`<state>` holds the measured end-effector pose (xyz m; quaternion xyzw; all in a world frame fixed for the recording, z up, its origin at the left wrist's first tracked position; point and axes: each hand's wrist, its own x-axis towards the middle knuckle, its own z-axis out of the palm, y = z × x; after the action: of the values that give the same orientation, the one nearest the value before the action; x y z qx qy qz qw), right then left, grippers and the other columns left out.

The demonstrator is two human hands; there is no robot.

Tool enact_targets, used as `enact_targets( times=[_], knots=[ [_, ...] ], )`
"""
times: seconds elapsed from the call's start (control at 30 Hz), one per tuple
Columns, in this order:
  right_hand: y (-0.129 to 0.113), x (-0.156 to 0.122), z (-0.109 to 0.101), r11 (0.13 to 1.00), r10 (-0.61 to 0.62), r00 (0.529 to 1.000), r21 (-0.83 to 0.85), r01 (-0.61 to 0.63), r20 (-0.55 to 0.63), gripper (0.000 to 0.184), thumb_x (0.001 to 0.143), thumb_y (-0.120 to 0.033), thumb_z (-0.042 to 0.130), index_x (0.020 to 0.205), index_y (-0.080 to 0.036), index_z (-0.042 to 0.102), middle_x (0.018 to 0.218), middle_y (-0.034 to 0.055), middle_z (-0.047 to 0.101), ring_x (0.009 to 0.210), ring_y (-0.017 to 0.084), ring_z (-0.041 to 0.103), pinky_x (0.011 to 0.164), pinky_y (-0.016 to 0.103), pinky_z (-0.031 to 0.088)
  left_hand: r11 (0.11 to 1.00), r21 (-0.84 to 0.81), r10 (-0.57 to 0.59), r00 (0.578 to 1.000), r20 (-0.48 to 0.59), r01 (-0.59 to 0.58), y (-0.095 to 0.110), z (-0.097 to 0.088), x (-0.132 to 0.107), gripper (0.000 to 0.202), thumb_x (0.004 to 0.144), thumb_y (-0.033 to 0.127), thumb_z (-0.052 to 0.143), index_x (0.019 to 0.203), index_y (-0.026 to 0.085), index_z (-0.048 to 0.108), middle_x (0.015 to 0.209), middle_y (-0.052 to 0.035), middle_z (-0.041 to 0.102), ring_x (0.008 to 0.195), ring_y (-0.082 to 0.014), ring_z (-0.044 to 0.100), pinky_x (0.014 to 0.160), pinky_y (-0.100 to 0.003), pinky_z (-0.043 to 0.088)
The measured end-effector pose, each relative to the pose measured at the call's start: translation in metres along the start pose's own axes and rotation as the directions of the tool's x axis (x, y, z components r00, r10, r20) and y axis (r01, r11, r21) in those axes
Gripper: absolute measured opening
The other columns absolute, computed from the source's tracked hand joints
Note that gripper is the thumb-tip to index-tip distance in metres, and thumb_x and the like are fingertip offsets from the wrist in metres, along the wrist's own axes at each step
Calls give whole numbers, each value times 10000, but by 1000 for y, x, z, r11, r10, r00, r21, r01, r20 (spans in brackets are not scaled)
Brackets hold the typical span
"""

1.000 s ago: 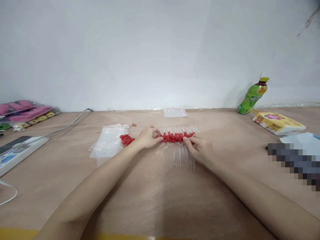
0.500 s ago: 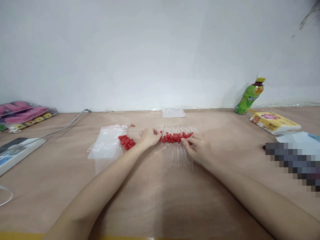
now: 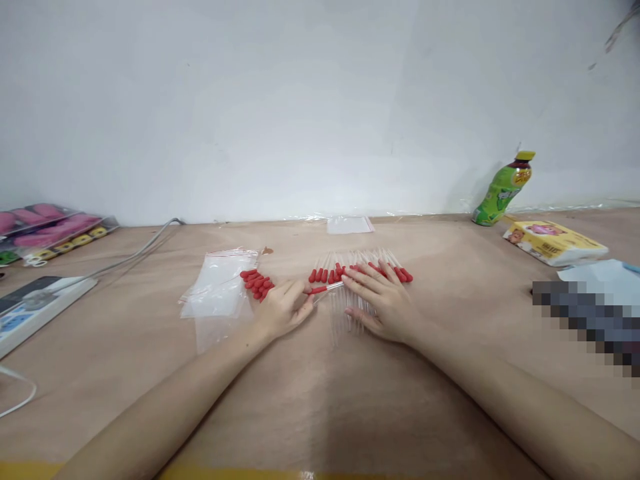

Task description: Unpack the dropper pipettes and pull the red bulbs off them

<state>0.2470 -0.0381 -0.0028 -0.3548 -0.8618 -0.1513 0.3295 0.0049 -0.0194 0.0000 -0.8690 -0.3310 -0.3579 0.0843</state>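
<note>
While the right hand (image 3: 384, 301) is resting spread over red-bulbed droppers (image 3: 338, 269) on the surface (image 3: 280, 407), grip slack, the left hand (image 3: 284, 307) is pinching one dropper (image 3: 320, 290) at its bulb end, tube slanting toward the right hand. Red bulbs (image 3: 258, 285) are lying beside zip bags (image 3: 215, 285).

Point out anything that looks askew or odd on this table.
One red-ended dropper at the left hand is nearly crosswise to the row of droppers beyond it. The green bottle leans right, perhaps partly lens distortion.
</note>
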Motion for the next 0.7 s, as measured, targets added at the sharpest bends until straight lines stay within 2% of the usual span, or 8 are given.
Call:
enact_targets(
  times=[0.07,0.17,0.33,0.4,0.5,0.6,0.7],
  knots=[
    [-3,0,2,1000,-21,999,-21,22,49,436,843,-370,474,1252,-219,458,1213,74,551,1204,245,419,1032,542,207,998,12,59,998,-23,-59,2,3,-1,44,795,180,480,814,187,519,765,-22,628,723,-138,593,658,-255,456],
    [-5,0,5,999,-31,998,-28,32,55,397,857,-336,466,1230,-201,483,1191,78,568,1202,236,424,1036,547,203,993,-4,122,992,-42,-122,2,7,-4,45,794,158,491,816,188,516,764,-22,628,735,-140,593,675,-263,461],
    [-4,1,9,998,-53,997,24,52,58,257,858,-284,478,1068,-221,610,1087,45,634,1184,230,447,1045,541,196,986,-82,139,989,-49,-143,3,9,-9,90,785,144,505,865,185,510,856,-37,632,774,-139,590,728,-275,455],
    [-5,1,9,997,-59,996,52,56,62,231,848,-259,492,1032,-228,630,1054,39,651,1183,225,448,1042,532,217,993,-86,85,996,-8,-85,6,7,-7,129,786,189,508,915,179,507,867,-45,628,792,-153,585,729,-292,443],
    [-6,0,10,994,-77,995,85,72,56,228,842,-231,496,1024,-215,633,1041,42,656,1183,217,449,1045,513,242,999,-24,33,993,115,-30,15,4,2,197,800,294,511,956,176,538,903,-57,637,864,-186,571,754,-330,402],
    [-8,0,11,988,-110,993,113,106,30,239,846,-215,484,1038,-201,625,1049,45,652,1176,211,458,1046,494,274,993,69,82,977,196,-97,21,4,10,173,843,317,477,859,197,601,929,-41,662,909,-191,563,764,-350,352],
    [-9,1,11,983,-137,991,127,135,7,257,856,-195,459,1062,-190,612,1086,40,635,1173,212,461,1040,474,307,984,105,123,972,199,-146,22,6,11,192,870,306,453,877,203,616,978,-28,668,950,-188,560,785,-362,329]
  ],
)
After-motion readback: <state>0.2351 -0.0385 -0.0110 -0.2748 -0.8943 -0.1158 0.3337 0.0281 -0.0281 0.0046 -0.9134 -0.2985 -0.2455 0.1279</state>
